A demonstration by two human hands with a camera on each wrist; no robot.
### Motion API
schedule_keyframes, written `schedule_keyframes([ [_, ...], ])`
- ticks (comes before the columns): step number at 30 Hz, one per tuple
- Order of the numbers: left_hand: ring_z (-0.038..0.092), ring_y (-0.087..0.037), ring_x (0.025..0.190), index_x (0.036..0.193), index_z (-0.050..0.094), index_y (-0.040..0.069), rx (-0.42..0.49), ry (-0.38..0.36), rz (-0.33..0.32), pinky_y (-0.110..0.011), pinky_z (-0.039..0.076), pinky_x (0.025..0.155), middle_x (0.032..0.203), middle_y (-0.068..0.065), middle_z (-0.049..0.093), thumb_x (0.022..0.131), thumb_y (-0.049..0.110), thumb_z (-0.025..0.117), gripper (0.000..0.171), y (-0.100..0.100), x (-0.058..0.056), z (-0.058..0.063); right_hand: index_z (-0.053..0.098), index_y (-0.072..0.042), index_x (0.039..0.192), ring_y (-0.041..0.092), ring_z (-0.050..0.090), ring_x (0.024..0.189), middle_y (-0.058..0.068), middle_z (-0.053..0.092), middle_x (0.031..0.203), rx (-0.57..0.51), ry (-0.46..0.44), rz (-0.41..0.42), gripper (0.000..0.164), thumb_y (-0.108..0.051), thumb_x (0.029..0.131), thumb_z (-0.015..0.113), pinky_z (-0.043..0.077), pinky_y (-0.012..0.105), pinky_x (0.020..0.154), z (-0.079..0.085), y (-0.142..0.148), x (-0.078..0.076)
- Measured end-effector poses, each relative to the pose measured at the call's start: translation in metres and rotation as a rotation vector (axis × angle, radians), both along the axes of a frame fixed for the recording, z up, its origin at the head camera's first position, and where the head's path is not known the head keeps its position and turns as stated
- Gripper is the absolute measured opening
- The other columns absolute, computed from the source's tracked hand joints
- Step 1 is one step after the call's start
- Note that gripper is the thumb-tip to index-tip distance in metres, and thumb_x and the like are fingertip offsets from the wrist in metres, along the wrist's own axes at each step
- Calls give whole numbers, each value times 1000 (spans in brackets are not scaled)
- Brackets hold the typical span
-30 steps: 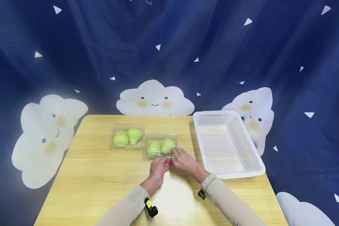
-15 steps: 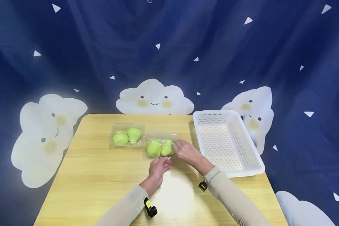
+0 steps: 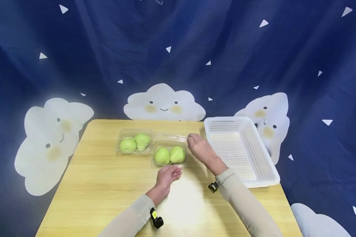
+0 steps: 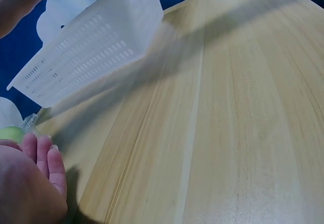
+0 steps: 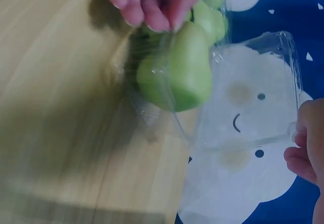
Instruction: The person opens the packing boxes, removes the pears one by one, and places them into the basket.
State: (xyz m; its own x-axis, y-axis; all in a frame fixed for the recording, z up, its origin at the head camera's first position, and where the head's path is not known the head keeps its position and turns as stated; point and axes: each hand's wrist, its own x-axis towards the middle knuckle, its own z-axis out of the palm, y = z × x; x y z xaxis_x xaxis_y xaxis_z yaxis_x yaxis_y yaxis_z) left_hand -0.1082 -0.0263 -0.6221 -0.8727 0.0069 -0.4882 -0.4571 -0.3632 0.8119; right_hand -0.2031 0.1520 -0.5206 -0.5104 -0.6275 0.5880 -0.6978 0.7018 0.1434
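Two green pears (image 3: 177,154) sit in a clear plastic clamshell container (image 3: 153,159) near the middle of the table. Its transparent lid (image 3: 170,137) is swung up and back. At the lid's right corner, my right hand (image 3: 200,147) pinches the edge; the right wrist view shows the raised lid (image 5: 243,145) in its fingers. My left hand (image 3: 165,178) lies at the container's front edge, its fingertips touching or very close to the rim. In the left wrist view those fingers (image 4: 56,169) are fairly straight and loosely together.
To the left stands a second clear container (image 3: 120,135) with two green pears (image 3: 128,145) inside. A white perforated plastic basket (image 3: 231,148) is at the table's right side. Behind the wooden table (image 3: 106,184) hangs a blue curtain (image 3: 190,29) with cloud prints.
My right hand has moved up and away from the front edge, raising the container's lid off the pears. The left hand has stayed almost still at the front rim.
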Motion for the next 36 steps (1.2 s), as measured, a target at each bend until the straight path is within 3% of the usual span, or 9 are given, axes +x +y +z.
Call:
schedule_keyframes([
  [7, 79, -25, 98, 126, 61, -13, -12, -5, -31, -37, 65, 92, 114, -25, 76, 102, 13, 62, 36, -3, 1, 3, 71, 3, 97, 29, 73, 82, 14, 74, 94, -187, -50, -103, 9, -1, 91, 67, 66, 36, 71, 0, -3, -26],
  [15, 77, -30, 105, 131, 57, -14, -8, 7, -50, -39, 64, 96, 119, -27, 74, 103, 17, 61, 42, -2, 3, 4, 71, 4, 110, 32, 75, 88, 18, 75, 100, -214, -185, -191, 18, -2, 93, 64, 66, 43, 73, 0, -7, -49],
  [22, 78, -28, 102, 129, 60, -13, -3, -3, -39, -39, 64, 95, 114, -24, 76, 102, 16, 63, 40, -1, 3, 2, 61, 3, 139, 38, 73, 104, 23, 72, 120, -255, -459, -272, 50, 6, 89, 61, 64, 47, 90, -4, -8, -68],
  [27, 77, -30, 105, 128, 61, -12, -12, 2, -47, -42, 63, 99, 116, -25, 75, 102, 17, 64, 39, -1, 4, 3, 52, 2, 148, 40, 70, 111, 23, 69, 127, -330, -643, -299, 59, 7, 89, 55, 60, 47, 102, -9, -10, -78],
  [33, 78, -23, 97, 128, 62, -11, -26, 7, -96, -39, 64, 96, 120, -26, 74, 101, 21, 65, 41, -2, 5, 2, 50, 2, 149, 40, 67, 120, 23, 66, 135, -390, -722, -331, 61, 6, 88, 54, 55, 48, 110, -15, -12, -83],
  [36, 78, -19, 94, 128, 61, -12, -25, 7, -126, -38, 64, 95, 121, -27, 73, 101, 22, 65, 43, -2, 5, 0, 54, 3, 146, 39, 70, 116, 24, 66, 135, -416, -730, -331, 59, 8, 87, 55, 57, 48, 107, -17, -14, -83],
])
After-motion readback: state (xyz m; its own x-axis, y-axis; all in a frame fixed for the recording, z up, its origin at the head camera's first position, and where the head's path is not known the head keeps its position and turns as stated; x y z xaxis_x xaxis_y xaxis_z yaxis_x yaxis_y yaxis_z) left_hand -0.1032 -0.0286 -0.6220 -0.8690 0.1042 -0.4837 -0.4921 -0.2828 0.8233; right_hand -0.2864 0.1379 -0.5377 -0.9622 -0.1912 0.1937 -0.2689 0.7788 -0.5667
